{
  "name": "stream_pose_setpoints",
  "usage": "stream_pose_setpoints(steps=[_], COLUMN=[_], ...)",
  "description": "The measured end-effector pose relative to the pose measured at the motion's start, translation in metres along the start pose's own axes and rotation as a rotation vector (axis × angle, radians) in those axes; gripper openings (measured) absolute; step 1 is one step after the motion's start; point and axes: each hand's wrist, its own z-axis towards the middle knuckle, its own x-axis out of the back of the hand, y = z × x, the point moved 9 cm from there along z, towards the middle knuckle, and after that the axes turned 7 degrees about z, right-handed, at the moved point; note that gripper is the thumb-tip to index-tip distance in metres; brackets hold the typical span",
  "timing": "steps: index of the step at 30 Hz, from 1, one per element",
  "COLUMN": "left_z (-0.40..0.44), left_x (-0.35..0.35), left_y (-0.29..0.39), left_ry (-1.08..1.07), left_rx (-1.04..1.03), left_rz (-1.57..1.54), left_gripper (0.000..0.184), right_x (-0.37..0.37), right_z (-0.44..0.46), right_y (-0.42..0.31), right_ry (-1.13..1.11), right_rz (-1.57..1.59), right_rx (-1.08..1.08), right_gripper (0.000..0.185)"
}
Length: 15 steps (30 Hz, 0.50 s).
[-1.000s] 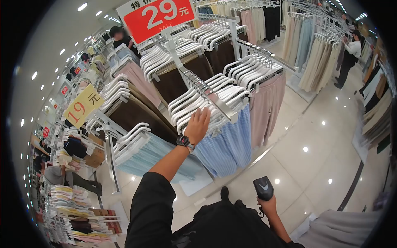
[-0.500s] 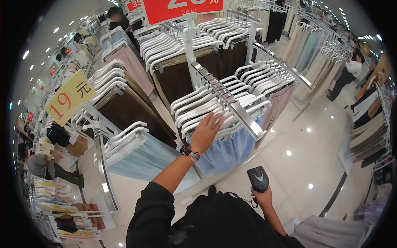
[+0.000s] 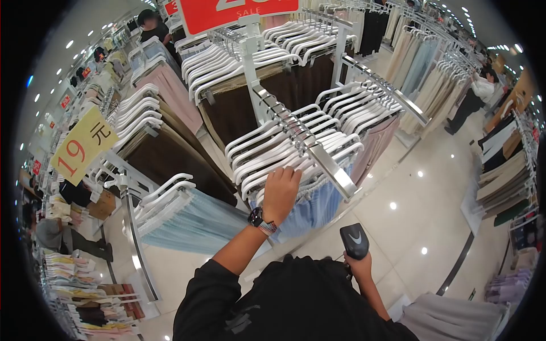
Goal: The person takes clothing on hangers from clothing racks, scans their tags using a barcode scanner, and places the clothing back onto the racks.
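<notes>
My left hand [image 3: 280,193], with a watch and bracelet on the wrist, is at the white hangers [image 3: 273,153] above blue striped garments [image 3: 313,211]. Its fingers are bent over the hangers; whether they grip one I cannot make out. These hangers hang on a metal rail [image 3: 327,162] that slopes toward me. Low on the right, my right hand [image 3: 358,264] is wrapped round a black handheld scanner [image 3: 354,240], which points away from my body. Pink trousers [image 3: 372,148] hang just right of the blue garments.
On the left, light blue garments [image 3: 193,221] hang beside a yellow price sign [image 3: 84,145]. Dark brown garments [image 3: 227,116] hang behind. People stand at the back left [image 3: 153,28], far right [image 3: 478,96] and left [image 3: 74,238]. Grey fabric [image 3: 449,318] lies at the lower right.
My left hand's fingers, more spread earlier, are now bent at the hangers. The view has shifted, and the red sign sits higher and partly cut off. My right hand still holds the scanner.
</notes>
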Motion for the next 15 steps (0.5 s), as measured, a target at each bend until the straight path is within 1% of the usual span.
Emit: stream_pose_setpoints(steps=[4,6,9,10,11,13,15], left_z=[0.005,0.008,0.011,0.011,0.013,0.014,0.012], left_x=[-0.012,-0.005,0.001,0.004,0.004,0.012,0.010], left_y=[0.006,0.009,0.017,0.021,0.026,0.038,0.046], left_ry=[-0.056,0.039,0.077,0.109,0.102,0.161,0.114], left_rx=[0.058,0.082,0.137,0.158,0.161,0.121,0.137], left_rz=[0.039,-0.010,0.030,0.051,0.065,0.108,0.112], left_gripper=[0.018,0.017,0.019,0.017,0.017,0.013,0.011], right_x=[0.015,0.023,0.046,0.054,0.063,0.080,0.094], right_z=[0.027,0.040,0.060,0.068,0.077,0.094,0.109], right_y=[-0.002,-0.002,-0.001,0.001,0.003,0.005,-0.001], right_ry=[-0.058,-0.108,-0.137,-0.151,-0.153,-0.171,-0.190], right_rz=[0.020,-0.008,0.008,0.014,0.008,0.003,-0.035], right_rx=[0.008,0.010,0.035,0.028,0.014,-0.008,-0.026], right_gripper=[0.015,0.016,0.017,0.017,0.017,0.017,0.017])
